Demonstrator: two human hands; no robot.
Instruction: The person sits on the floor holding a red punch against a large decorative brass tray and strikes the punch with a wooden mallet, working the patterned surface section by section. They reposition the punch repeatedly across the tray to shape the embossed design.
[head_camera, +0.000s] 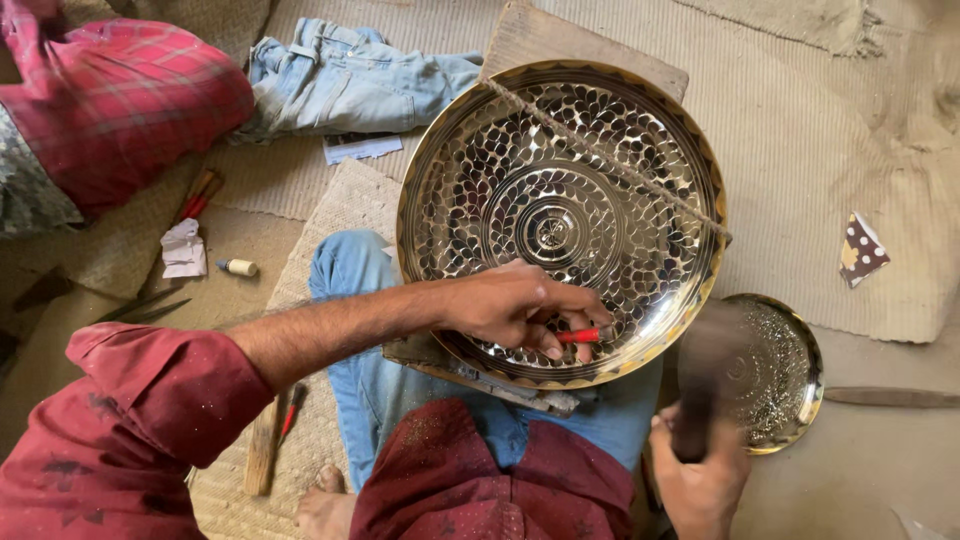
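1. The left hand (515, 305) rests on the lower inside of a large brass plate (560, 215), its fingers closed around a small red-handled tool (580, 335) whose tip touches the patterned metal.
2. The right hand (700, 480) is at the bottom right, gripping a dark hammer handle (693, 425); the hammer's head is blurred, so its shape cannot be told.
3. The plate lies tilted across the person's lap and a wooden board (560, 40), its surface covered with rings of small leaf-shaped marks around a round centre.
4. A rough cord (610, 160) runs slantwise across the plate from its upper left rim to its right rim.
5. A smaller brass plate (775, 370) lies on the floor just right of the big one, partly behind the blurred hammer.
6. The person wears blue jeans and a dark red shirt, sitting on a woven mat (345, 210).
7. Folded jeans (345, 80) lie at the upper left, beside another person's red checked sleeve (120, 100).
8. A crumpled paper (184, 250) and a small cork-like stub (238, 267) lie on the floor to the left.
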